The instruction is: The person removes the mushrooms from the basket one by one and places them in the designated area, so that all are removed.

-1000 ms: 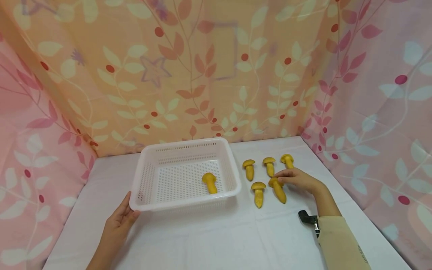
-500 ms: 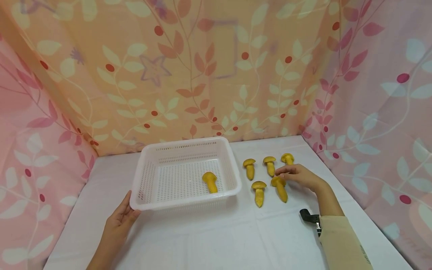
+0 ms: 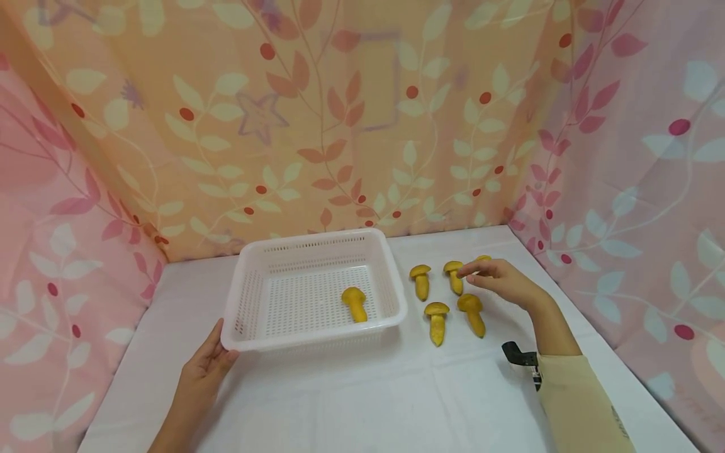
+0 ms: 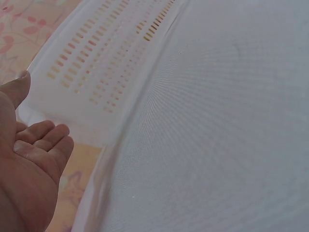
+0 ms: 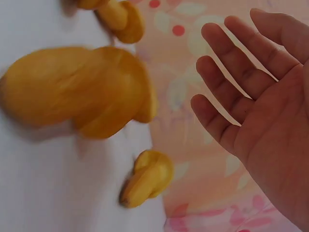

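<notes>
At the near left corner of a white plastic basket point(image 3: 314, 340), my left hand point(image 3: 201, 377) holds the rim between thumb and fingers. In the left wrist view, the fingertips point(image 4: 60, 133) lie close against the basket's slotted wall point(image 4: 96, 58). One yellow mushroom point(image 3: 355, 304) lies inside the basket. My right hand point(image 3: 506, 283) hovers over the mushrooms to its right, fingers extended and holding nothing. Just below it lies a mushroom point(image 3: 472, 314); beside its fingertips is another mushroom point(image 3: 454, 277). A back mushroom point(image 3: 484, 257) is mostly hidden behind the hand.
Two more mushrooms, a back one point(image 3: 421, 281) and a front one point(image 3: 437, 323), lie between the basket and my right hand. A black camera mount point(image 3: 519, 354) juts from the right wrist. Patterned cloth walls point(image 3: 317, 126) enclose the white table point(image 3: 340, 402).
My right hand has come off the front right mushroom and moved up toward the back row. That mushroom's stem has turned slightly. The left hand stays at the basket corner.
</notes>
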`<action>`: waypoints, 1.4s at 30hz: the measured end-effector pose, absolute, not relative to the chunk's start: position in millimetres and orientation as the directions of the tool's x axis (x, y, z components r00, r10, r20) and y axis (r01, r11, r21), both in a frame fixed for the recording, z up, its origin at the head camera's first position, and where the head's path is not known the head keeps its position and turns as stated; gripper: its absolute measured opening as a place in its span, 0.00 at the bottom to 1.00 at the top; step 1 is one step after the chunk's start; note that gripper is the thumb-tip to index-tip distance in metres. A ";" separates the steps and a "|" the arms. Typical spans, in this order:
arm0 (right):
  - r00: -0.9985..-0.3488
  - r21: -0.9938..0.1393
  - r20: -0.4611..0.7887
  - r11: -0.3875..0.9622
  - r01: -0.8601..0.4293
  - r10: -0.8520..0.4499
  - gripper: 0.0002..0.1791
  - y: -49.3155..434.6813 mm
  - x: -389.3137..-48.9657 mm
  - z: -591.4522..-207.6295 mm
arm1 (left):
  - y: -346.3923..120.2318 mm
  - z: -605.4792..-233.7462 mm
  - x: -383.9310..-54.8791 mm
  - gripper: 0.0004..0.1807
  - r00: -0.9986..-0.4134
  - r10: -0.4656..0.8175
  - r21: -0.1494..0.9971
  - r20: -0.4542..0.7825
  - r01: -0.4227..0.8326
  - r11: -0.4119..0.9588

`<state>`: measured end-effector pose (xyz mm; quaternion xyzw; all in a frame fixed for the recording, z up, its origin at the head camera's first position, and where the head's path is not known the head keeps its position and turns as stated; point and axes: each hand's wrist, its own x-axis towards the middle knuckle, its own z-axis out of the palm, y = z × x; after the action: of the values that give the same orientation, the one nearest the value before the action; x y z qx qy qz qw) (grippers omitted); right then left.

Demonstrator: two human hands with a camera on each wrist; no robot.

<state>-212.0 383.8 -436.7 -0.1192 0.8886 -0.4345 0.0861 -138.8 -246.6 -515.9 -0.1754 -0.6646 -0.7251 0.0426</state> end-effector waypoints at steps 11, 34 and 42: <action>-0.906 -0.767 -0.013 0.586 -0.263 -0.423 0.15 327.9 -244.8 -367.4 | -245.2 -514.7 -137.4 0.38 -0.942 0.161 0.955 0.295 0.287 -0.073; -0.757 -0.755 -0.043 0.518 -0.403 -0.652 0.15 182.1 -319.6 -351.8 | -246.3 -515.0 -137.8 0.38 -0.945 0.153 0.957 0.290 0.285 -0.055; -0.704 -0.761 -0.147 0.534 -0.368 -0.695 0.17 156.4 -343.9 -382.5 | -249.5 -516.5 -138.4 0.38 -0.942 0.164 0.956 0.293 0.287 -0.057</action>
<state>-343.9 156.4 -382.5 -0.3138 0.8471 -0.3669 0.2224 -138.4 -249.5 -516.5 -0.1645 -0.6852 -0.7082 0.0435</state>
